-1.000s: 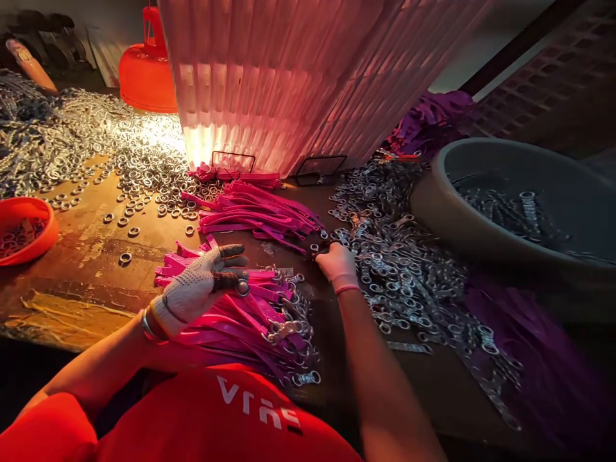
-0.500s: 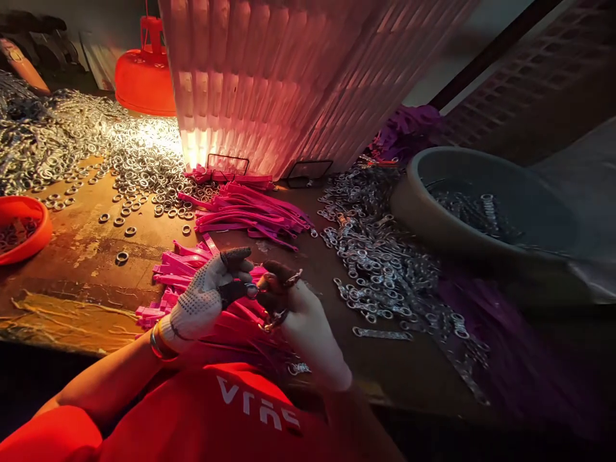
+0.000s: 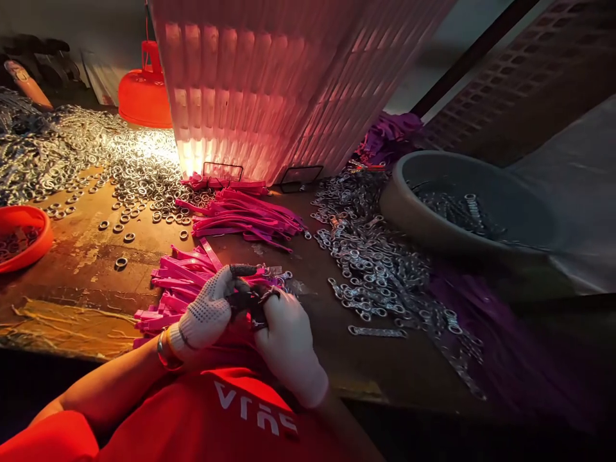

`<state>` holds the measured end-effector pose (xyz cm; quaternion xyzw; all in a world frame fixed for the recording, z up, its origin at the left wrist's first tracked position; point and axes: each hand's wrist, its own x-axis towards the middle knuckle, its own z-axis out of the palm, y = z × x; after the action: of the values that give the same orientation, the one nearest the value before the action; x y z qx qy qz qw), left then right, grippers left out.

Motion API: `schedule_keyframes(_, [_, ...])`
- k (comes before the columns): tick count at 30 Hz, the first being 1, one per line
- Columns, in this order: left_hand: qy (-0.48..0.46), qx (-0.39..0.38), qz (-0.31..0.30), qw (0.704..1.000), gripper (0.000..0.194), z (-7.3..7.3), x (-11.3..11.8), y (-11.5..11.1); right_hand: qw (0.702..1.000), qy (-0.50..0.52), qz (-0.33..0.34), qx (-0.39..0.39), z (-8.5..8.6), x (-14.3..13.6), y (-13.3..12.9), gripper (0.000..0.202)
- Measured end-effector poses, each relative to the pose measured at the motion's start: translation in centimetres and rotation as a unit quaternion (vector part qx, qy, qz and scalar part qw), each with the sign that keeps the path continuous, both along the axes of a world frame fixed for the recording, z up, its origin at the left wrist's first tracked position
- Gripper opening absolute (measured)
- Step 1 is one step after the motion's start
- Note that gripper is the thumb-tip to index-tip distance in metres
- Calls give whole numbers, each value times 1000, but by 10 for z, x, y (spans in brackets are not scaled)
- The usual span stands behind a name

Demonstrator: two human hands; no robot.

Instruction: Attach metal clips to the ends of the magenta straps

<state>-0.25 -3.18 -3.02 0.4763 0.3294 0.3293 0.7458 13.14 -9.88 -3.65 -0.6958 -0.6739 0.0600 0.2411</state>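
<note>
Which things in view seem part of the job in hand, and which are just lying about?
Probably in the job:
left hand, right hand
pink straps by them
metal links, right
metal rings, back left

Apparently just lying about:
purple material, near right
orange object, back left
torn yellowish strip, front left

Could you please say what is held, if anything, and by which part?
It cannot be told: the white-gloved left hand and right hand hide any hold.

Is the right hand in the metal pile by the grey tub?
No, the right hand is close beside the left hand, and tabletop shows between it and that metal pile.
</note>
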Motion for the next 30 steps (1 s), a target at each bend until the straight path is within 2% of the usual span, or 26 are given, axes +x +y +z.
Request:
schedule_keyframes(3, [-4, -70, -8, 998, 40, 3, 9, 4, 997, -69, -10, -11, 0, 3, 2, 10])
schedule_keyframes(5, [4, -86, -9, 996, 39, 5, 14, 9, 999, -27, -6, -33, 2, 9, 2, 12])
schedule_keyframes(7, [27, -52, -18, 998, 36, 7, 22, 18, 995, 72, -2, -74, 2, 20, 2, 19])
schedule_keyframes(9, [76, 48, -79, 993, 30, 6, 36, 35, 982, 161, -19, -99, 2, 33, 0, 24])
schedule_keyframes(10, [125, 126, -128, 976, 27, 5, 46, 46, 976, 189, -40, -96, 1, 39, -1, 24])
schedule_keyframes(11, [180, 208, -178, 945, 26, 3, 58, 59, 972, 210, -66, -81, 0, 45, -3, 22])
schedule_keyframes(12, [251, 291, -223, 896, 24, 0, 72, 73, 968, 227, -92, -58, -1, 49, -4, 21])
schedule_keyframes(13, [335, 370, -239, 833, 22, -3, 88, 87, 963, 244, -113, -31, -3, 53, -5, 21])
schedule_keyframes(16, [436, 415, -243, 761, 23, -16, 137, 120, 950, 287, -125, 17, -9, 58, -8, 21])
schedule_keyframes(19, [481, 420, -239, 732, 28, -28, 173, 134, 948, 300, -106, 6, -15, 58, -9, 20])
schedule_keyframes(22, [494, 418, -235, 725, 22, -32, 183, 138, 951, 294, -90, -12, -19, 61, -10, 23])
schedule_keyframes(24, [485, 419, -234, 731, 19, -28, 173, 137, 952, 293, -90, -12, -21, 64, -10, 28])
schedule_keyframes(26, [468, 424, -235, 739, 25, -19, 153, 133, 953, 288, -90, -9, -21, 67, -10, 33])
schedule_keyframes(28, [432, 399, -236, 773, 29, -6, 124, 123, 959, 272, -78, 6, -20, 68, -7, 37])
schedule_keyframes(29, [404, 367, -236, 804, 29, 1, 108, 115, 963, 260, -65, 19, -19, 67, -4, 40])
schedule_keyframes(30, [339, 281, -230, 867, 28, 8, 92, 105, 967, 246, -48, 34, -17, 65, -2, 42])
